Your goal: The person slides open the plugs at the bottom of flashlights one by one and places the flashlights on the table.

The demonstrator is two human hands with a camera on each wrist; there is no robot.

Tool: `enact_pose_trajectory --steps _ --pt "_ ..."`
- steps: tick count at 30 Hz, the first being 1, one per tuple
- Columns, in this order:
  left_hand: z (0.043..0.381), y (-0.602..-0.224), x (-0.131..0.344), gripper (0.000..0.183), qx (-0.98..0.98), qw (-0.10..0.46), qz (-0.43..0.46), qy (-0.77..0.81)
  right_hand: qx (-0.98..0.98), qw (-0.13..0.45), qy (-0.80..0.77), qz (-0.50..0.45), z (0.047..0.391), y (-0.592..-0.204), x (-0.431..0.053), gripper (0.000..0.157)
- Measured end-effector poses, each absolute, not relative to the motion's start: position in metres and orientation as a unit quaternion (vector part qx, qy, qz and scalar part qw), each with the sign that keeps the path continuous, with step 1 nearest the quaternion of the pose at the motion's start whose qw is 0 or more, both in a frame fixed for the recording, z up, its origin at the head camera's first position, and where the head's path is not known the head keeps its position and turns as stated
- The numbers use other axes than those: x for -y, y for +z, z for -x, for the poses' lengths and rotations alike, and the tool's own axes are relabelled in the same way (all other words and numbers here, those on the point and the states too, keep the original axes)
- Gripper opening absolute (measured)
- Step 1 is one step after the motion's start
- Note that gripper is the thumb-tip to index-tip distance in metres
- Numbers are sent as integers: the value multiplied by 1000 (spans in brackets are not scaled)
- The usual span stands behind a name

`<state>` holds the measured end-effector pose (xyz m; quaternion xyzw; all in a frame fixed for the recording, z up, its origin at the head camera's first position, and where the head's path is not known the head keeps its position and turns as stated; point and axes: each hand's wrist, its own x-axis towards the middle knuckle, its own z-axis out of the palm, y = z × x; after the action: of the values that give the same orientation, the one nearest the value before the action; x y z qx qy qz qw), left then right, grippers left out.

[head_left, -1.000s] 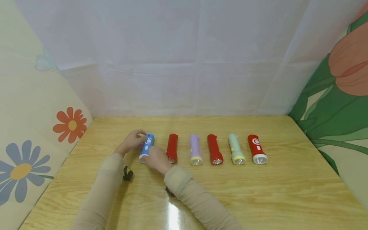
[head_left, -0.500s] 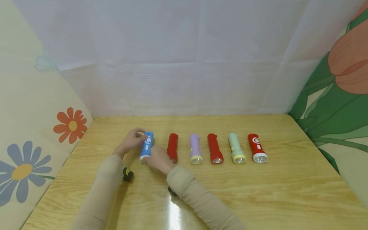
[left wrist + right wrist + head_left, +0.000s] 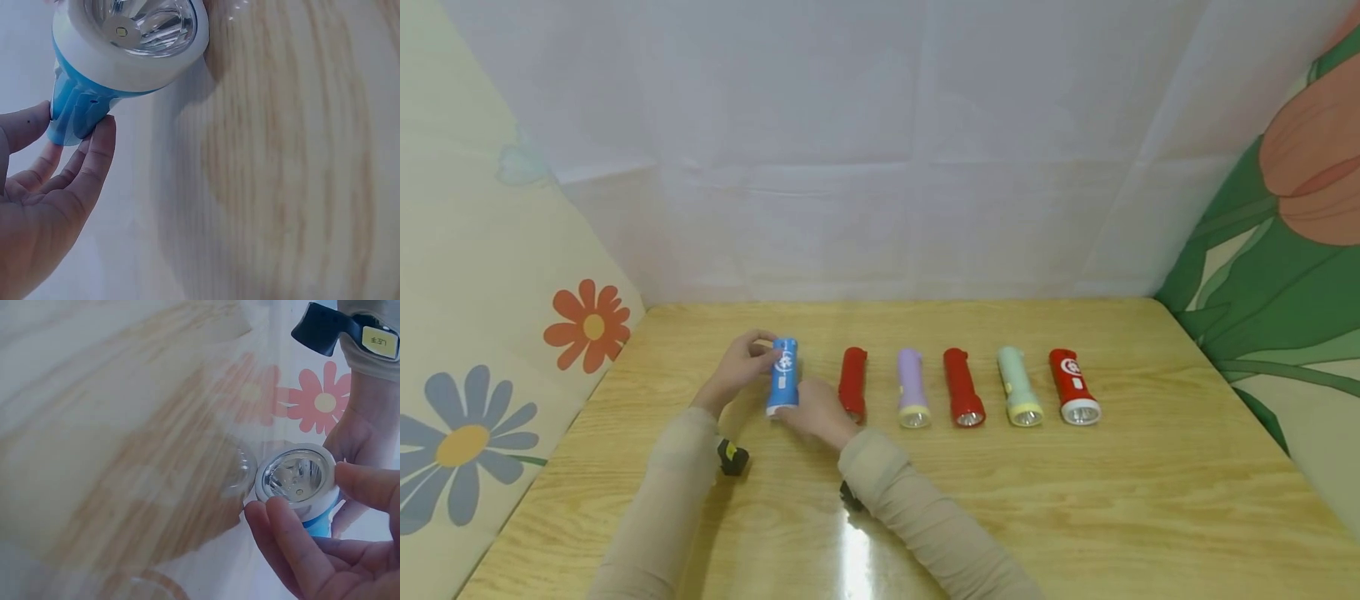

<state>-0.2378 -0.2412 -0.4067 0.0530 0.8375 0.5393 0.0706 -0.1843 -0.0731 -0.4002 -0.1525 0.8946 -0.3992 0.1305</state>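
Observation:
A blue flashlight with a white head ring and white printed pattern lies at the left end of a row on the wooden table. My left hand pinches its narrow tail end between thumb and fingers, as the left wrist view also shows under the white head. From the other side, my right hand holds the head, thumb on one side of the rim and fingertips on the other. Nearest to the right hand is a plain red flashlight, its lens end partly hidden behind that hand.
Rightward the row goes on with a purple flashlight, another red one, a mint-green one and a red one with a white ring. A white cloth hangs behind the table; floral panels flank it.
The blue flashlight has shifted slightly toward the back and turned straighter, and both hands have moved with it. The other flashlights keep their places.

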Motion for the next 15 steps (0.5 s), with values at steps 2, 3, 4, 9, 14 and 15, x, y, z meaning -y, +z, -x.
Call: enact_pose_trajectory --steps 2,3,4,9,14,15 --pt "239 -407 242 37 -836 66 -50 543 -891 135 -407 147 185 -400 73 30" --pt "239 -408 243 37 -835 65 -49 544 -890 135 -409 146 186 -401 73 30" --pt "239 -408 243 37 -834 63 -49 546 -889 135 -412 145 186 -402 73 30" --pt "237 -406 244 38 -827 50 -50 558 -879 141 -433 142 190 -405 73 34" --pt "235 -403 243 39 -826 43 -47 560 -868 149 -452 139 191 -405 72 38" --pt "235 -402 243 39 -826 42 -47 561 -867 150 -455 138 192 -405 72 39"
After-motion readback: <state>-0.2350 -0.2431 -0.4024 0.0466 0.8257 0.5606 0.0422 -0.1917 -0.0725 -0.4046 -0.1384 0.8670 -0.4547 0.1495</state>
